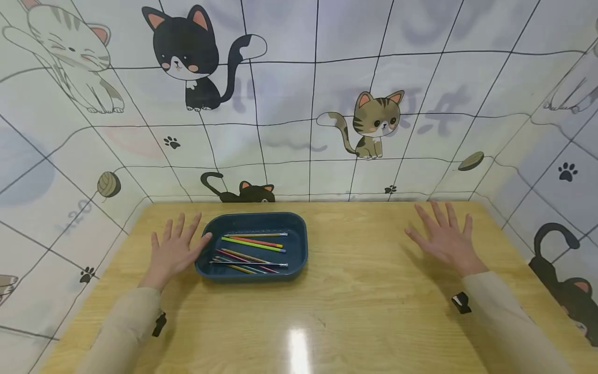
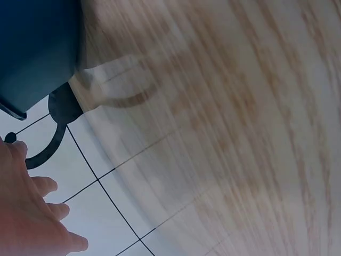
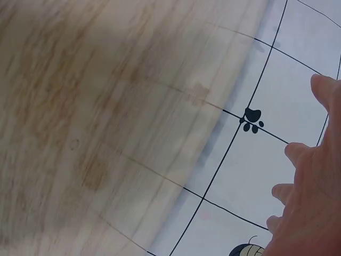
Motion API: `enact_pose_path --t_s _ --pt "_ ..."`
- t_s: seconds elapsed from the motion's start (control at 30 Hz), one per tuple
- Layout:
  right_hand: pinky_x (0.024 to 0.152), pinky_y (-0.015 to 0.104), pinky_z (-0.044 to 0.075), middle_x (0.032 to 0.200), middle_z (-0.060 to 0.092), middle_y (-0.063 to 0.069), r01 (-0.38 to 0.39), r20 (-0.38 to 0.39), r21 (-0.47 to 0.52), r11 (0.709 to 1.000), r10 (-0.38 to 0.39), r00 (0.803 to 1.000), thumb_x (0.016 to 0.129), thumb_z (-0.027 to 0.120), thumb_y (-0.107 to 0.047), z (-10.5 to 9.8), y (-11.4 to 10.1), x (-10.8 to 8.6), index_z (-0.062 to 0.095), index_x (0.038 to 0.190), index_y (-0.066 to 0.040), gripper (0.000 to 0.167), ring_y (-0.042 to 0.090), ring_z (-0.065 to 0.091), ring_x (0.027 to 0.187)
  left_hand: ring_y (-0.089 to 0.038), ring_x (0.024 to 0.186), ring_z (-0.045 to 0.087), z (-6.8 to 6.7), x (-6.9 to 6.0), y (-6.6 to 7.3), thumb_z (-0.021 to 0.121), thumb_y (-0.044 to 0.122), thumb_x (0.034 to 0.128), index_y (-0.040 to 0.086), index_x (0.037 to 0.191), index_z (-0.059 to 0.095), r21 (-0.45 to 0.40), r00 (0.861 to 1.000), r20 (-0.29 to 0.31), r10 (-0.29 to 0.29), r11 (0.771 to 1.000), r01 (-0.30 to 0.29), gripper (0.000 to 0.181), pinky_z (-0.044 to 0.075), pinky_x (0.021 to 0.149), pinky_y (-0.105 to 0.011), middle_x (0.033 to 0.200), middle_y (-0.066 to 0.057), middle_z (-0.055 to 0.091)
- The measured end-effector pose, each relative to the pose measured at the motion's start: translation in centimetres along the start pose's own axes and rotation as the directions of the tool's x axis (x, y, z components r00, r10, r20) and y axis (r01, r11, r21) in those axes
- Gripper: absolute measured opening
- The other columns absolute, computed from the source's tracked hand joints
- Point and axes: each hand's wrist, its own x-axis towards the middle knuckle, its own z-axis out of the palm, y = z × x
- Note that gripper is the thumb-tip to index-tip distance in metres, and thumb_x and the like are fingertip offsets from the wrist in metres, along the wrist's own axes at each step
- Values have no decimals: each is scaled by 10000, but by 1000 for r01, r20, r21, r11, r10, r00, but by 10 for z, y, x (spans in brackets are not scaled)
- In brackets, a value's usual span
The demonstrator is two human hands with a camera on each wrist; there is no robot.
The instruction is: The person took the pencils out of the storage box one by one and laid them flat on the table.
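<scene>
A dark blue tray point(image 1: 252, 278) holds several coloured pencils point(image 1: 252, 244) at the left of the table in the head view. Beside its left end is my left hand point(image 1: 175, 252), fingers spread, the thumb tip at the tray's rim; whether it touches cannot be told. The left wrist view has the tray's outer wall point(image 2: 37, 48) above the left hand point(image 2: 26, 208). Far to the right, my right hand point(image 1: 446, 236) is spread out over the table and holds nothing. Part of the right hand point(image 3: 314, 176) also appears at the edge of the right wrist view.
A light wooden table point(image 1: 355, 296) lies under both hands. White grid-patterned sheeting point(image 1: 289, 145) with cat drawings rises behind the table and at both sides. Dark wrist-worn pieces, one at the left sleeve point(image 1: 126, 317) and one at the right sleeve point(image 1: 504, 311), show below the wrists.
</scene>
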Motion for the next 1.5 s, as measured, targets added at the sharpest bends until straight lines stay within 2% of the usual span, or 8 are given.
enact_pose_path --t_s 0.2,0.43,0.7,0.97,1.1,1.23,1.37,1.5 --pt "970 715 -172 1586 -5 215 14 9 2 1000 -14 1000 951 384 -630 1 -4 -2 156 1562 -155 807 448 -126 1409 -503 1399 -38 2 -3 4 300 649 966 218 1571 89 1 1000 -7 13 1000 -13 772 -87 988 -738 1574 -251 21" --pt "962 709 -193 1581 11 231 35 14 13 999 -35 999 960 380 -613 4 -8 -3 163 1560 -152 787 454 -139 1403 -492 1405 49 7 -9 14 453 561 965 199 1572 92 -99 993 -35 110 989 -113 794 -2 1006 -740 1573 -245 85" --pt "965 709 -188 1591 -16 194 68 14 34 997 -69 998 976 376 -583 7 -17 -6 174 1560 -162 748 423 -140 1413 -509 1383 129 16 -17 13 536 508 946 210 1573 56 -175 988 -30 155 972 -158 844 36 1000 -746 1552 -282 118" --pt "1000 698 -148 1582 57 224 142 -5 91 986 -142 990 989 409 -532 5 -36 -6 229 1548 -152 700 421 -62 1428 -471 1409 67 19 -15 10 670 372 903 96 1561 27 -413 969 48 242 888 -201 960 125 1051 -680 1573 -251 59" --pt "1032 675 -118 1575 99 230 181 -28 121 976 -179 984 999 412 -506 8 -45 -1 285 1529 -132 661 399 -9 1439 -471 1411 49 23 -13 12 727 390 855 93 1556 -23 -428 971 70 230 886 -180 1069 135 1052 -676 1576 -251 25" --pt "1053 644 -117 1573 118 229 211 -39 169 963 -208 977 1005 417 -487 12 -56 6 310 1518 -114 644 378 6 1444 -475 1408 55 25 -10 14 762 377 822 19 1540 -27 -454 975 62 215 876 -164 1125 129 1063 -661 1564 -280 26" --pt "1067 644 -71 1565 153 231 259 -44 198 945 -255 966 1013 415 -463 16 -72 13 326 1511 -109 617 395 52 1437 -471 1410 45 28 -8 16 791 356 792 7 1534 -40 -503 975 73 209 852 -145 1167 124 1069 -653 1564 -280 11" --pt "1086 632 -4 1552 200 221 334 -67 231 914 -328 942 1026 415 -413 18 -88 22 350 1501 -114 565 390 99 1431 -459 1416 24 31 -8 18 804 355 776 27 1534 -74 -547 973 98 210 828 -124 1205 112 1076 -647 1568 -268 -15"
